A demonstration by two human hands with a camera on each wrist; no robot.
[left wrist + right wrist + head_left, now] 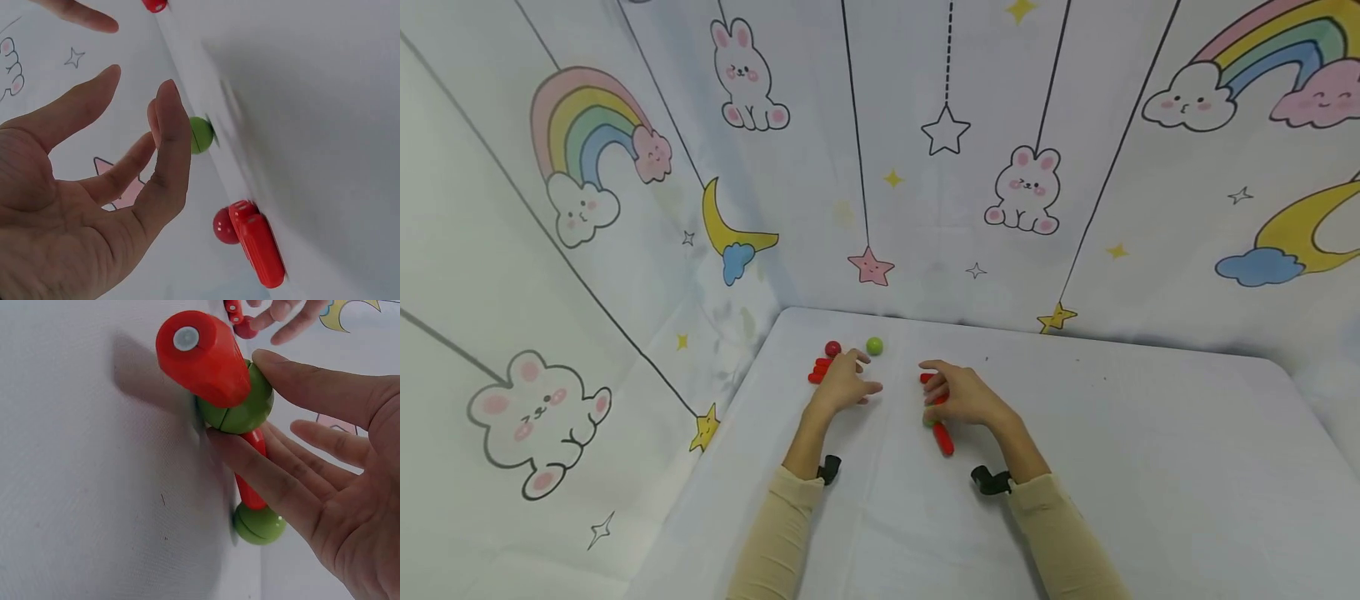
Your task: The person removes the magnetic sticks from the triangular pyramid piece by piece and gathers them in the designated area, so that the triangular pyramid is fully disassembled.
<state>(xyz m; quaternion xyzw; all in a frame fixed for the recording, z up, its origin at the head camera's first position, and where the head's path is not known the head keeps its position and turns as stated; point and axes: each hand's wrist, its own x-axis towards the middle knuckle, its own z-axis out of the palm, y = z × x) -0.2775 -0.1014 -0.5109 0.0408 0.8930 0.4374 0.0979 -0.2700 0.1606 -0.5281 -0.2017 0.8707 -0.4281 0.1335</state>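
My right hand (966,396) pinches a green ball (240,412) between thumb and finger. A short red rod (203,356) with a pale round end juts from that ball toward the camera. Behind it, a second red rod (251,487) runs to another green ball (259,524), touching it. My left hand (842,387) hovers with loosely bent fingers and nothing between them. In the left wrist view, a loose green ball (201,135) sits beyond its fingertips. Several red rods (262,250) lie side by side near a dark red ball (225,226).
A white cloth covers the table (1135,467). Behind and at the left hangs a white backdrop (925,217) printed with rabbits, stars and rainbows. Black wrist cameras (990,481) sit near the sleeve cuffs.
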